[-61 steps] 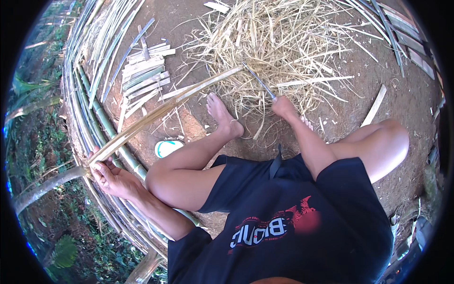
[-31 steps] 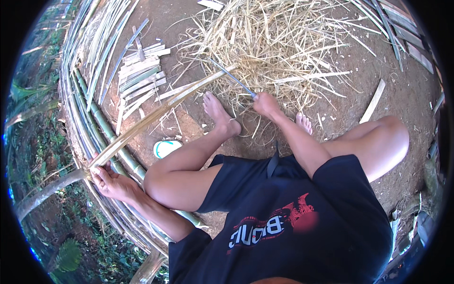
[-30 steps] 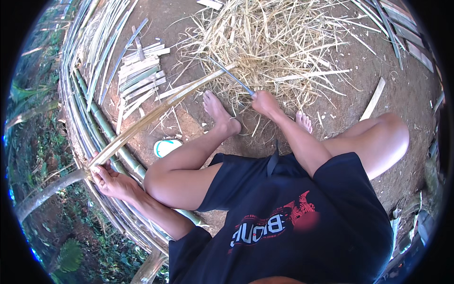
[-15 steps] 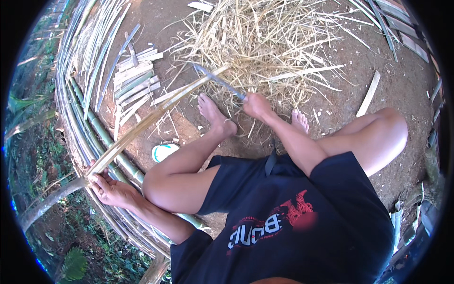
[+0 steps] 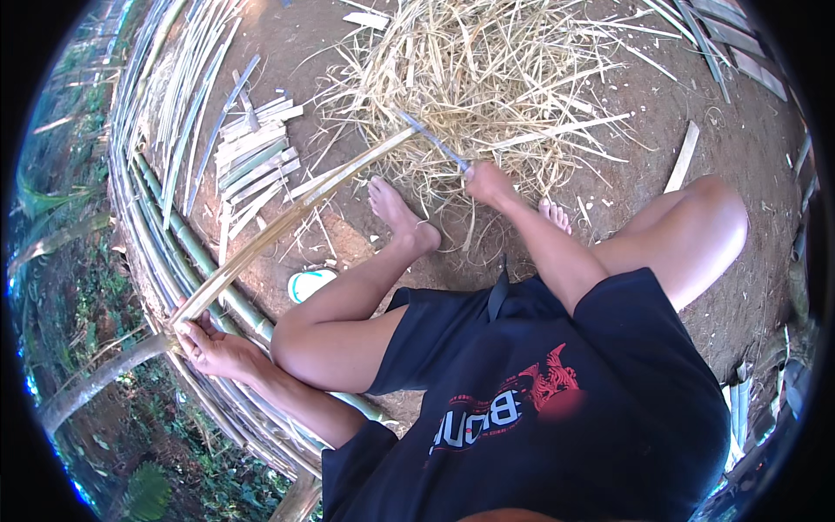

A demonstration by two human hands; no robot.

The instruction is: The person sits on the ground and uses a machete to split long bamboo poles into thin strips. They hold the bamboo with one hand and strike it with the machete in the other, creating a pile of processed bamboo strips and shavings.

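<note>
A long, pale bamboo strip (image 5: 291,214) slants from the lower left up toward the middle. Its near end is gripped by my left hand (image 5: 213,348), fingers closed round it beside a grey pole (image 5: 109,383). My right hand (image 5: 489,184) is wrapped round the handle of a long, narrow knife (image 5: 435,143). The blade crosses at the far end of the strip, over a heap of thin bamboo shavings (image 5: 487,78). Whether the edge touches the strip, I cannot tell.
Short split pieces (image 5: 257,157) lie stacked left of the heap. Green bamboo poles (image 5: 196,248) and long slats (image 5: 196,78) line the left side. A white cup-like container (image 5: 310,284) sits by my left knee. One flat slat (image 5: 683,157) rests on the dirt at right.
The knife has moved right and slightly outward, from across the strip to its far tip. My left hand still grips the near end. The whole view has shifted slightly.
</note>
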